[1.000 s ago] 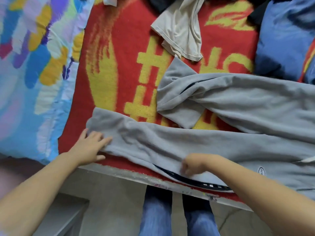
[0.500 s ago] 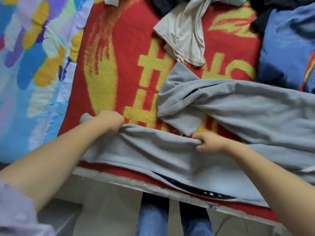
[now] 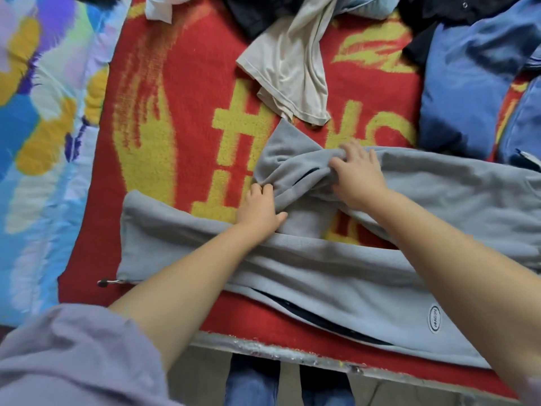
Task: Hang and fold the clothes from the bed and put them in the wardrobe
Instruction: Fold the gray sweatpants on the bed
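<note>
A pair of grey sweatpants (image 3: 336,276) lies across the red and yellow blanket (image 3: 187,118) on the bed. The near leg is laid flat along the bed edge, with a cord toggle at its left end. The far leg is twisted and bunched at its cuff. My left hand (image 3: 259,208) rests on that crumpled cuff at its lower left, fingers pressed to the cloth. Just right of it, my right hand (image 3: 358,174) grips the bunched fabric of the far leg from above.
A beige shirt (image 3: 292,68) lies crumpled just beyond the sweatpants. Dark clothes (image 3: 254,13) and blue garments (image 3: 468,92) lie at the back and right. A multicoloured quilt (image 3: 38,127) covers the bed's left side. The bed edge (image 3: 292,354) runs along the bottom, with my legs below.
Both hands have left the near leg, which now lies flat, and have moved up and to the right onto the twisted cuff of the far leg.
</note>
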Demonstrator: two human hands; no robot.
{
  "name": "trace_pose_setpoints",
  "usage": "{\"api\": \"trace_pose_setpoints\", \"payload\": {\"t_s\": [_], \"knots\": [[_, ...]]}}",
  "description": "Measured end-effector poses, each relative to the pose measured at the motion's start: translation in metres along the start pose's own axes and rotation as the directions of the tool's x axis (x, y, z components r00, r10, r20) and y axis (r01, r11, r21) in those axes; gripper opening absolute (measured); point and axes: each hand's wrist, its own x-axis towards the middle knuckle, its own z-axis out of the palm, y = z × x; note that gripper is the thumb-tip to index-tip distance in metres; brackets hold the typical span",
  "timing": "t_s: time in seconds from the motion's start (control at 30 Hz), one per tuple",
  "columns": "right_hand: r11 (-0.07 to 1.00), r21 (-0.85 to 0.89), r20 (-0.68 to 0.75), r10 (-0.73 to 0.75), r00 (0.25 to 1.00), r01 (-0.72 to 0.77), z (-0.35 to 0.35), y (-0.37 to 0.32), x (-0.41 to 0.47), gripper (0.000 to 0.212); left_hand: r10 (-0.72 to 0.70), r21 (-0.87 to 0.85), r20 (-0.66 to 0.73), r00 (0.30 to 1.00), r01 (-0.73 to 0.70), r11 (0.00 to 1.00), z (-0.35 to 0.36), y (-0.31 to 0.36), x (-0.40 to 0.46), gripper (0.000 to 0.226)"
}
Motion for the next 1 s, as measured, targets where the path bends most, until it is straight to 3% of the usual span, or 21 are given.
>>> {"api": "trace_pose_setpoints", "payload": {"t_s": [0.03, 0.1, 0.17, 0.23, 0.3, 0.4, 0.47, 0.53, 0.6, 0.63, 0.7, 0.77, 0.83, 0.9, 0.93, 1.0], "knots": [[1.000, -0.003, 0.035, -0.022, 0.999, 0.022, -0.005, 0.000, 0.005, 0.025, -0.045, -0.004, -0.060, 0.997, 0.045, 0.999, 0.000, 0.001, 0.004, 0.048], [0.984, 0.170, -0.080, -0.038, 0.996, 0.051, -0.019, 0.002, 0.006, 0.007, -0.105, -0.092, -0.201, 0.974, 0.088, 0.992, -0.013, -0.006, 0.013, 0.034], [0.934, 0.339, -0.264, -0.023, 0.964, 0.115, -0.031, 0.008, -0.005, 0.016, -0.132, -0.286, -0.334, 0.933, 0.033, 0.958, -0.041, -0.017, 0.018, 0.019], [0.868, 0.463, -0.339, -0.012, 0.941, 0.178, -0.043, 0.013, -0.021, 0.018, -0.162, -0.440, -0.443, 0.882, -0.057, 0.896, -0.077, -0.024, 0.017, 0.020], [0.841, 0.514, -0.295, -0.009, 0.955, 0.167, -0.056, 0.016, -0.034, 0.014, -0.149, -0.500, -0.545, 0.825, -0.178, 0.848, -0.114, -0.025, 0.010, 0.027], [0.850, 0.518, -0.091, -0.060, 0.994, 0.099, -0.086, 0.023, -0.041, 0.007, -0.115, -0.469, -0.624, 0.773, -0.252, 0.847, -0.160, -0.022, -0.006, 0.034], [0.874, 0.485, 0.153, -0.089, 0.984, 0.004, -0.110, 0.031, -0.045, 0.011, 0.038, -0.437, -0.518, 0.855, -0.303, 0.847, -0.184, -0.026, -0.020, 0.033], [0.916, 0.397, 0.425, -0.123, 0.897, -0.062, -0.127, 0.040, -0.051, 0.013, 0.258, -0.349, -0.142, 0.956, -0.292, 0.891, -0.206, -0.035, -0.034, 0.026], [0.919, 0.386, 0.614, -0.190, 0.766, -0.081, -0.136, 0.045, -0.057, 0.007, 0.263, -0.118, 0.290, 0.920, -0.238, 0.964, -0.225, -0.046, -0.044, 0.029], [0.907, 0.410, 0.663, -0.221, 0.715, -0.099, -0.140, 0.046, -0.060, 0.007, 0.212, -0.040, 0.396, 0.893, -0.214, 0.976, -0.233, -0.051, -0.047, 0.031], [0.851, 0.496, 0.689, -0.264, 0.675, -0.174, -0.149, 0.050, -0.060, 0.019, 0.137, 0.017, 0.458, 0.878, -0.163, 0.986, -0.249, -0.060, -0.045, 0.034], [0.759, 0.593, 0.652, -0.256, 0.714, -0.269, -0.152, 0.052, -0.052, 0.025, 0.023, 0.112, 0.492, 0.871, -0.089, 0.990, -0.268, -0.068, -0.029, 0.034], [0.748, 0.631, 0.491, -0.182, 0.852, -0.204, -0.139, 0.047, -0.036, 0.013, -0.083, 0.266, 0.429, 0.900, -0.038, 0.963, -0.277, -0.083, -0.001, 0.030], [0.868, 0.488, 0.157, 0.016, 0.987, -0.092, -0.114, 0.044, -0.009, 0.009, -0.108, 0.398, 0.208, 0.972, 0.017, 0.917, -0.268, -0.101, 0.030, 0.021], [0.915, 0.388, -0.012, 0.120, 0.993, -0.106, -0.098, 0.044, 0.002, 0.011, -0.071, 0.449, 0.043, 0.997, 0.044, 0.892, -0.255, -0.109, 0.042, 0.015], [0.916, 0.352, -0.176, 0.265, 0.948, -0.190, -0.068, 0.042, 0.012, 0.032, -0.037, 0.506, -0.239, 0.970, 0.157, 0.848, -0.221, -0.118, 0.054, 0.026]]}}
